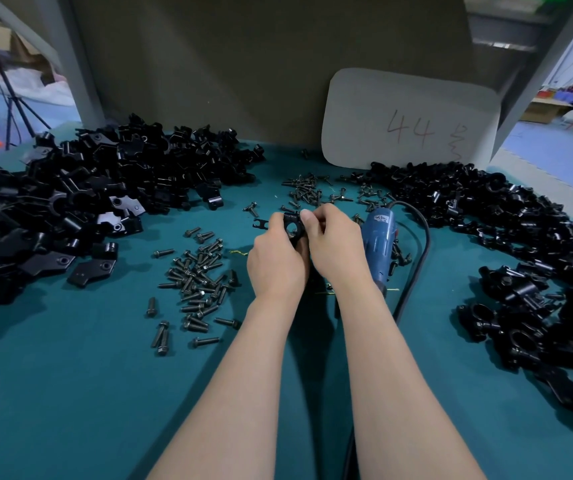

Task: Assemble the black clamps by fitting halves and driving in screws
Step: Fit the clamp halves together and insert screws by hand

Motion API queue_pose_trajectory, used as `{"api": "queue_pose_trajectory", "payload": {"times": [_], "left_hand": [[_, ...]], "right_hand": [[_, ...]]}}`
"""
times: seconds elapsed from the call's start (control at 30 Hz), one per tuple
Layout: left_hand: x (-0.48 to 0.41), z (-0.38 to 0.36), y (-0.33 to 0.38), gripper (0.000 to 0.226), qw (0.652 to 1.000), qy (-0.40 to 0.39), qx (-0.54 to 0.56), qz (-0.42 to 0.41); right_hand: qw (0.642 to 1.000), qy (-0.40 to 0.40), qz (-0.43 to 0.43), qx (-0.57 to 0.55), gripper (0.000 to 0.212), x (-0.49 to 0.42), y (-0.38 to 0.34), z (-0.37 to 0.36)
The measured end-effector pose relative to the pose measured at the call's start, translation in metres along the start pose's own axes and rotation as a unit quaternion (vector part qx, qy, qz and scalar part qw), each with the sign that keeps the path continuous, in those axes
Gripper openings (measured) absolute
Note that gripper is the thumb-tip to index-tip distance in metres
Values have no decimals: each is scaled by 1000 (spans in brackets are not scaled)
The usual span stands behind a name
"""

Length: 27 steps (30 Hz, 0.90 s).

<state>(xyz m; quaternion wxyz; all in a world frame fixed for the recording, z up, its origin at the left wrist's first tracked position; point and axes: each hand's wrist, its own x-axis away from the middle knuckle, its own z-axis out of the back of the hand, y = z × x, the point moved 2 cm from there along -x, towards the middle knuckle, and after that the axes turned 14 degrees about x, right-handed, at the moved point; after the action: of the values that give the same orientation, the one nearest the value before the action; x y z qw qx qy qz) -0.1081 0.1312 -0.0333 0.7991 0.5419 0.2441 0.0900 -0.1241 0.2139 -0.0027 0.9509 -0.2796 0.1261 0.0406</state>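
My left hand cradles the black clamp just above the teal surface, fingers curled round it to keep the halves mated, while my right hand pinches its top edge, probably seating a screw; the blue electric screwdriver lies just beside for driving.

Black clamp, teal table

Dim, cool light is cast from above. Soft shadows are thrown on the teal surface. Small glints are caught on the black clamp parts. Edges are bent by the wide-angle lens. Far background corners are blurred; the centre is sharp.
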Motion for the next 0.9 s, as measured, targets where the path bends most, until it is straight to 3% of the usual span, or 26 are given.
{"api": "queue_pose_trajectory", "payload": {"times": [0.17,0.33,0.5,0.77,0.9], "left_hand": [[-4,2,-3,15,984,10,151,95],[-9,11,-5,8,855,41,454,246],[-13,16,-7,11,773,45,554,306],[-16,13,-6,23,769,42,559,307],[-16,13,-6,12,781,37,546,300]], "right_hand": [[999,-14,-41,24,32,-1,3,13],[951,-235,-67,187,25,2,0,9],[934,-269,-51,230,24,5,-5,1],[964,-196,-55,169,19,5,-1,3],[994,-91,-61,17,7,3,2,7]]}}
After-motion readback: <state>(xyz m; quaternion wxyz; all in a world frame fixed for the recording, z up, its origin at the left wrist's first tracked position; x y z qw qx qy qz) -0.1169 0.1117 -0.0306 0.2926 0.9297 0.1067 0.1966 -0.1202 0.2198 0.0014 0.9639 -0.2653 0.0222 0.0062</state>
